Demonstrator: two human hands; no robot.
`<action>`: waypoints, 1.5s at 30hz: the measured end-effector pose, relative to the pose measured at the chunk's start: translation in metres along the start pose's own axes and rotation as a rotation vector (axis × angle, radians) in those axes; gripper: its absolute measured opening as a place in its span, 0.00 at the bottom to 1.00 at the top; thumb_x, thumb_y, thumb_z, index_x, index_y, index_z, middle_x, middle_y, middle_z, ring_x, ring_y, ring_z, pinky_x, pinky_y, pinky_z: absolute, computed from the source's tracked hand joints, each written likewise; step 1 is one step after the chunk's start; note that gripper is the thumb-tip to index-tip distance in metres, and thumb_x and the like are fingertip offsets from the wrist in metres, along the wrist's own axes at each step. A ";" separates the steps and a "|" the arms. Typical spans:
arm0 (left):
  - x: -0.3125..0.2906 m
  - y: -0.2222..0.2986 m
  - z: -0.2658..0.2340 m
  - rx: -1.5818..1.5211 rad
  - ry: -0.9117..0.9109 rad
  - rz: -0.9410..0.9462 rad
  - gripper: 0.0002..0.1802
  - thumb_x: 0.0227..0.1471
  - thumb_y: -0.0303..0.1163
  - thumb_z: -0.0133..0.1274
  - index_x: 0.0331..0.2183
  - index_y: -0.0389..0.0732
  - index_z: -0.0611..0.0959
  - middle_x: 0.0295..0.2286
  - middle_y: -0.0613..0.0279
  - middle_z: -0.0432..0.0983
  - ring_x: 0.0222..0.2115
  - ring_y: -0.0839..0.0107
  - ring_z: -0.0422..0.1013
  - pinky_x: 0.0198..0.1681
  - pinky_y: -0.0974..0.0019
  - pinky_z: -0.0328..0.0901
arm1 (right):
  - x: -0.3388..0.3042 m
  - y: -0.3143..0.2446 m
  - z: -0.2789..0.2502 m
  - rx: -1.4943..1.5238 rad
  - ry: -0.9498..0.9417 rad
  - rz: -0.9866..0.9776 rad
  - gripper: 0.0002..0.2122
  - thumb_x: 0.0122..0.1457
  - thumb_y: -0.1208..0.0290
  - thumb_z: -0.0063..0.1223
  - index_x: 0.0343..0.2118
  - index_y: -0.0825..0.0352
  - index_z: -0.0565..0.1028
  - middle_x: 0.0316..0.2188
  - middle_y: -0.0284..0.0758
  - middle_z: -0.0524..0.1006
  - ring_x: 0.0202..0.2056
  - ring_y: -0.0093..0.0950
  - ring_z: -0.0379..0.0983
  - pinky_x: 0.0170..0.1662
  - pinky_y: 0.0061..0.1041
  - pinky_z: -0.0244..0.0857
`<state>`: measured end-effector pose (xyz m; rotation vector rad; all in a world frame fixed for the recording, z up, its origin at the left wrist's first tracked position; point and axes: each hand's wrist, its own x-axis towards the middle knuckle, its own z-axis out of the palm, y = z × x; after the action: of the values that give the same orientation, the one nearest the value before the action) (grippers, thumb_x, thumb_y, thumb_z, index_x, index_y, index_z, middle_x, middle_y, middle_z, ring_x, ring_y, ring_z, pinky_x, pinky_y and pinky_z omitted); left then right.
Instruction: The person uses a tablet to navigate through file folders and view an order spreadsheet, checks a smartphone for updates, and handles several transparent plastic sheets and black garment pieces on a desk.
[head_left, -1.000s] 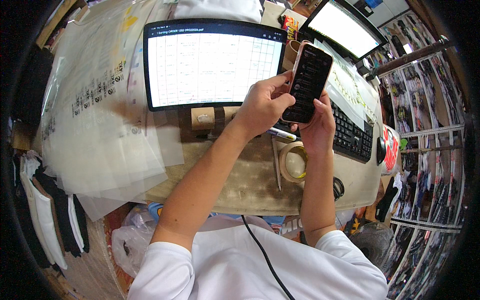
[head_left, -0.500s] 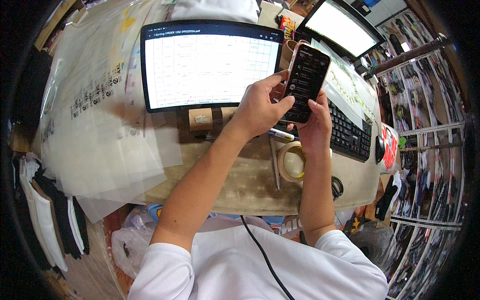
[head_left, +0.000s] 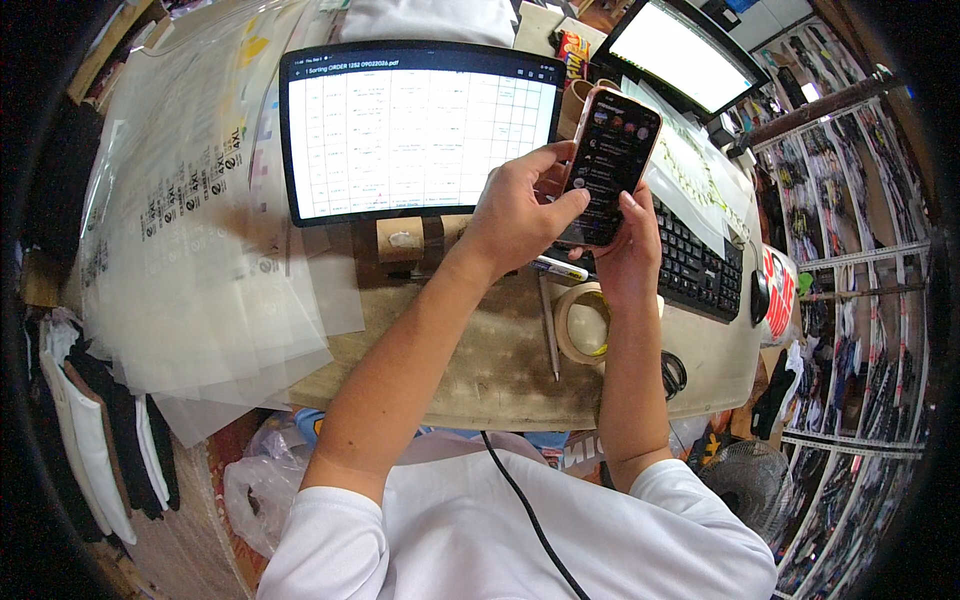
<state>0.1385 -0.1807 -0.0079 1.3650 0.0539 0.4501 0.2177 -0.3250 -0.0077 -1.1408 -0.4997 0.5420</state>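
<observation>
A smartphone (head_left: 614, 150) with a dark list on its screen is held up, tilted, between both my hands. My left hand (head_left: 525, 208) grips its left edge, the thumb resting on the lower screen and the other fingers partly hidden behind. From below, my right hand (head_left: 632, 255) supports the lower right corner, its thumb against the right edge. Behind the hands, a tablet (head_left: 420, 140) displays a white table and leans on a cardboard tube (head_left: 398, 242). Under the phone lie a white marker (head_left: 560, 268), a grey pen (head_left: 551, 335) and a roll of masking tape (head_left: 566, 335), partly covered by my right forearm.
To the right are a black keyboard (head_left: 708, 275), a mouse (head_left: 760, 296) and a lit monitor (head_left: 683, 55). Clear plastic bags (head_left: 200, 270) spread over the desk's left side. Packed shelves (head_left: 850, 190) line the right; a fan (head_left: 745, 485) stands below the desk edge.
The list on the phone screen has shifted down, and a row of round pictures now shows near its top. Both hands have stayed almost in place.
</observation>
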 end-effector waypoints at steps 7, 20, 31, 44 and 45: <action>0.002 -0.008 0.006 -0.075 0.101 0.118 0.15 0.54 0.31 0.56 0.41 0.31 0.80 0.29 0.55 0.82 0.29 0.73 0.78 0.33 0.70 0.73 | -0.001 0.000 0.001 -0.021 -0.013 0.000 0.19 0.64 0.64 0.40 0.56 0.67 0.62 0.43 0.41 0.75 0.34 0.27 0.80 0.23 0.26 0.79; 0.002 -0.007 0.000 0.001 0.158 0.089 0.08 0.57 0.30 0.55 0.34 0.33 0.80 0.28 0.63 0.79 0.28 0.82 0.73 0.32 0.75 0.69 | -0.004 0.001 0.003 -0.001 -0.098 -0.022 0.21 0.65 0.63 0.41 0.57 0.69 0.60 0.42 0.42 0.76 0.31 0.28 0.80 0.24 0.26 0.78; 0.001 -0.005 0.001 -0.082 0.091 0.081 0.12 0.58 0.29 0.50 0.39 0.31 0.79 0.31 0.60 0.79 0.28 0.80 0.74 0.34 0.75 0.70 | -0.005 -0.003 0.006 0.062 -0.079 -0.014 0.19 0.65 0.64 0.40 0.56 0.67 0.61 0.42 0.41 0.75 0.33 0.26 0.80 0.24 0.25 0.79; 0.001 -0.003 0.003 -0.189 0.070 0.062 0.13 0.51 0.27 0.46 0.35 0.29 0.80 0.26 0.56 0.78 0.22 0.77 0.73 0.24 0.73 0.71 | -0.004 -0.007 0.010 0.137 -0.076 -0.023 0.20 0.62 0.67 0.44 0.55 0.69 0.60 0.43 0.44 0.75 0.33 0.29 0.80 0.23 0.28 0.79; 0.001 -0.004 0.002 -0.179 0.066 0.065 0.13 0.51 0.27 0.47 0.36 0.29 0.80 0.26 0.57 0.78 0.22 0.77 0.74 0.23 0.73 0.71 | -0.004 -0.007 0.009 0.144 -0.079 -0.019 0.21 0.62 0.68 0.44 0.56 0.69 0.60 0.43 0.44 0.75 0.33 0.30 0.80 0.23 0.28 0.80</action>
<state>0.1410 -0.1830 -0.0111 1.1788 0.0228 0.5412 0.2099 -0.3233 0.0020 -0.9797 -0.5307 0.5987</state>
